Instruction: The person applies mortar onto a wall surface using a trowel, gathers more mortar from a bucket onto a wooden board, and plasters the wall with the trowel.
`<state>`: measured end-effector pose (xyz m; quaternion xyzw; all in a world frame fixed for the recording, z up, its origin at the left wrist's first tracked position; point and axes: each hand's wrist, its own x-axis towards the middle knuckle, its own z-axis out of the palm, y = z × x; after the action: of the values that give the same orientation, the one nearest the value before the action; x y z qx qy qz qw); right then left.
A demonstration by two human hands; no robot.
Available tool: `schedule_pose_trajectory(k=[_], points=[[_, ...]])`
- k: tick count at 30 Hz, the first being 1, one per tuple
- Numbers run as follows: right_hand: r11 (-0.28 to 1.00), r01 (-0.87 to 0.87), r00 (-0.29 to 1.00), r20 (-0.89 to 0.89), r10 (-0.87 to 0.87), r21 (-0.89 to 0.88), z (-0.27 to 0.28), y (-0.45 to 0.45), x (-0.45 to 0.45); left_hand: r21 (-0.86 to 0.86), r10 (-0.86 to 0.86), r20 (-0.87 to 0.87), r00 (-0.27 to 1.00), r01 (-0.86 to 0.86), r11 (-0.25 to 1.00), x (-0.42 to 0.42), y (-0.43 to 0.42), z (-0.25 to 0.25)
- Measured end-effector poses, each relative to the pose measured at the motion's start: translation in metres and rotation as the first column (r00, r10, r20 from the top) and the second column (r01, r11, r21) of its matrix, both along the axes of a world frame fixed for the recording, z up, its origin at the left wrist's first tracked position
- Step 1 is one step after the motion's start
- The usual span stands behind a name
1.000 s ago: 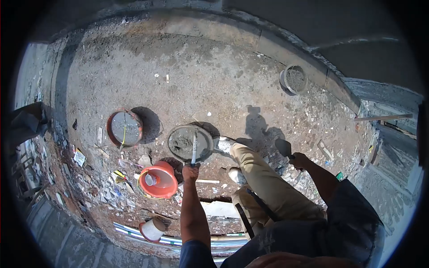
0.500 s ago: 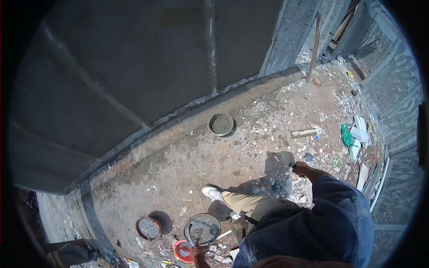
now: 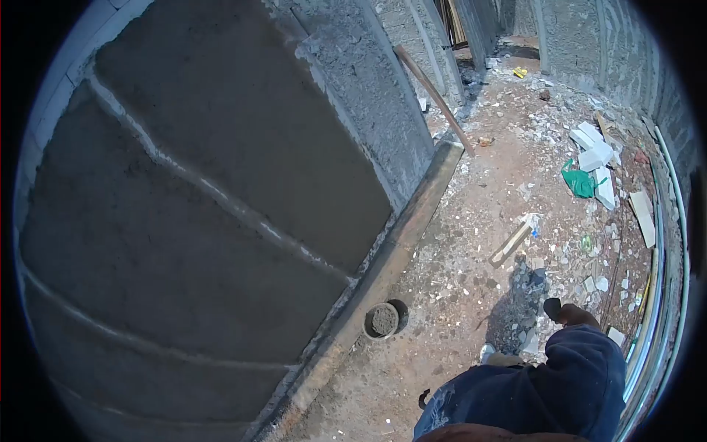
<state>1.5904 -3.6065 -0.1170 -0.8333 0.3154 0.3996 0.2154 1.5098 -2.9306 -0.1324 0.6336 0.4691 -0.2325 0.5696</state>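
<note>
My right hand (image 3: 574, 315) is closed at the end of a dark blue sleeve on the right. It grips a trowel (image 3: 552, 308), which now shows only as a small dark shape; its flat face is turned out of sight. My left hand is out of view. A small dark curved piece (image 3: 424, 398) sticks out by the sleeve's left edge, and I cannot make out what it is. A round pan of grey mortar (image 3: 384, 320) stands on the ground beside the ledge at the foot of the wall.
Dark, freshly coated wall (image 3: 221, 243) with pale strips fills the left. A wooden post (image 3: 436, 99) leans near the ledge's far end. Rubble, a wood piece (image 3: 509, 244), a green bag (image 3: 579, 181), white blocks (image 3: 595, 156) and long pipes (image 3: 674, 243) lie around the right side.
My view has swung right along the wall. The left hand with its tool, the basin and the buckets have left the picture. The trowel's pale flat face no longer shows.
</note>
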Motion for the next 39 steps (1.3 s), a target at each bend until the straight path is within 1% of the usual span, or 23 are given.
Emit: schedule_pose_trajectory(k=[4, 6, 7, 8, 9, 10, 11, 12, 13, 14, 16, 18, 19, 22, 24, 26, 28, 31, 33, 34, 35, 37, 39], points=[[1.000, 0.003, 1.000, 0.029, -0.003, -0.015, -0.019, -0.068, 0.063, -0.030, 0.082, -0.048, 0.995, -0.084, 0.996, 0.048, -0.026, 0.000], [0.992, -0.102, 0.985, 0.134, 0.110, -0.069, -0.023, -0.089, 0.124, -0.056, 0.142, -0.072, 0.987, -0.146, 0.988, 0.047, -0.032, 0.001], [0.960, -0.221, 0.943, 0.212, 0.255, -0.172, -0.029, -0.099, 0.152, -0.072, 0.177, -0.076, 0.981, -0.183, 0.980, 0.044, -0.033, 0.001], [0.991, 0.030, 0.960, 0.281, 0.009, -0.132, -0.009, -0.091, 0.181, -0.077, 0.200, -0.084, 0.976, -0.207, 0.975, 0.034, -0.034, 0.002], [0.995, 0.043, 0.960, 0.279, -0.017, -0.089, 0.005, -0.088, 0.212, -0.115, 0.256, -0.102, 0.961, -0.267, 0.957, 0.044, -0.039, 0.003], [0.995, 0.097, 0.918, 0.387, -0.092, 0.007, 0.054, -0.066, 0.233, -0.126, 0.301, -0.116, 0.947, -0.314, 0.941, 0.055, -0.046, 0.003], [0.994, 0.099, 0.915, 0.388, -0.112, 0.052, 0.040, -0.072, 0.261, -0.136, 0.342, -0.128, 0.931, -0.358, 0.924, 0.066, -0.053, 0.004], [1.000, 0.011, 0.902, 0.431, -0.011, 0.003, 0.027, -0.075, 0.287, -0.146, 0.375, -0.141, 0.916, -0.394, 0.907, 0.081, -0.063, 0.002], [0.993, -0.110, 0.904, 0.412, 0.113, -0.031, 0.022, -0.078, 0.314, -0.150, 0.404, -0.150, 0.903, -0.424, 0.893, 0.099, -0.072, -0.001], [0.977, -0.203, 0.823, 0.529, 0.209, -0.070, -0.001, -0.084, 0.335, -0.159, 0.432, -0.159, 0.888, -0.455, 0.876, 0.117, -0.082, -0.006], [0.945, -0.311, 0.762, 0.567, 0.314, -0.104, -0.010, -0.091, 0.367, -0.168, 0.473, -0.180, 0.863, -0.500, 0.849, 0.155, -0.105, -0.015], [0.943, -0.324, 0.815, 0.485, 0.317, -0.072, 0.016, -0.092, 0.384, -0.173, 0.507, -0.207, 0.836, -0.542, 0.822, 0.195, -0.130, -0.029], [0.949, -0.315, 0.832, 0.473, 0.290, -0.028, -0.009, -0.107, 0.394, -0.166, 0.522, -0.216, 0.825, -0.558, 0.813, 0.216, -0.139, -0.035], [0.974, -0.223, 0.839, 0.514, 0.178, 0.027, 0.011, -0.128, 0.376, -0.151, 0.560, -0.251, 0.790, -0.603, 0.783, 0.291, -0.172, -0.050], [0.990, 0.048, 0.953, 0.289, -0.086, 0.135, 0.037, -0.143, 0.362, -0.121, 0.575, -0.264, 0.775, -0.618, 0.777, 0.345, -0.196, -0.060], [0.999, 0.009, 0.933, 0.359, 0.004, -0.035, 0.003, -0.178, 0.331, -0.097, 0.581, -0.271, 0.767, -0.623, 0.777, 0.405, -0.225, -0.065], [0.966, 0.254, 0.947, 0.195, -0.257, 0.040, 0.004, -0.201, 0.304, -0.062, 0.595, -0.265, 0.758, -0.630, 0.774, 0.467, -0.251, -0.067], [0.928, 0.371, 0.925, 0.086, -0.369, -0.008, -0.025, -0.239, 0.276, -0.006, 0.571, -0.257, 0.780, -0.592, 0.806, 0.557, -0.294, -0.063], [0.920, 0.390, 0.921, 0.008, -0.390, -0.037, -0.048, -0.259, 0.273, 0.002, 0.408, -0.265, 0.874, -0.423, 0.906, 0.614, -0.322, -0.068], [0.874, 0.485, 0.870, -0.095, -0.484, -0.010, -0.059, -0.270, 0.282, -0.001, 0.299, -0.262, 0.918, -0.310, 0.951, 0.641, -0.332, -0.075], [0.870, 0.493, 0.864, -0.103, -0.492, -0.022, -0.077, -0.280, 0.291, -0.003, 0.261, -0.336, 0.905, -0.278, 0.961, 0.675, -0.353, -0.067], [0.880, 0.475, 0.865, -0.171, -0.472, -0.029, -0.128, -0.287, 0.301, 0.020, 0.166, -0.338, 0.926, -0.170, 0.985, 0.726, -0.375, -0.078], [0.919, 0.391, 0.906, -0.151, -0.394, -0.052, -0.163, -0.310, 0.352, 0.013, 0.011, -0.353, 0.936, -0.007, 1.000, 0.802, -0.434, -0.111]])
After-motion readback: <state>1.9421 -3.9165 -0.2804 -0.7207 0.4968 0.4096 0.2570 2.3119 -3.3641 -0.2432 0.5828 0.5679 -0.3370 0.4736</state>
